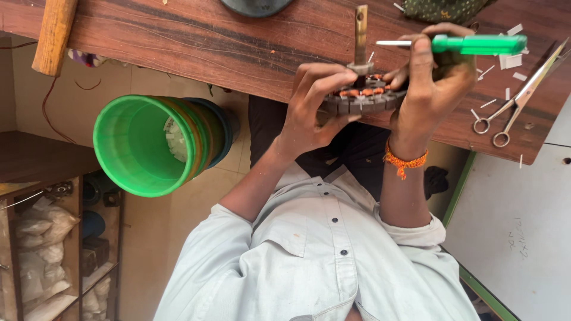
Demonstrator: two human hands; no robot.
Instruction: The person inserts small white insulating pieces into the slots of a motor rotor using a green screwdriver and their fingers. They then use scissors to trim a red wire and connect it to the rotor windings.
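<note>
Both hands are up at the near edge of the wooden table (208, 41), holding a fan motor stator (363, 102) with copper windings, its shaft (361, 35) pointing away from the person. Left hand (309, 113) has its fingers clamped over the stator's left rim. Right hand (431, 89) props up the right side and is also closed around a green-handled screwdriver (476, 44). Scissors (517, 101) lie near the table's right end among white paper slips (510, 60). 1 green bucket (148, 145) sits below the table edge.
</note>
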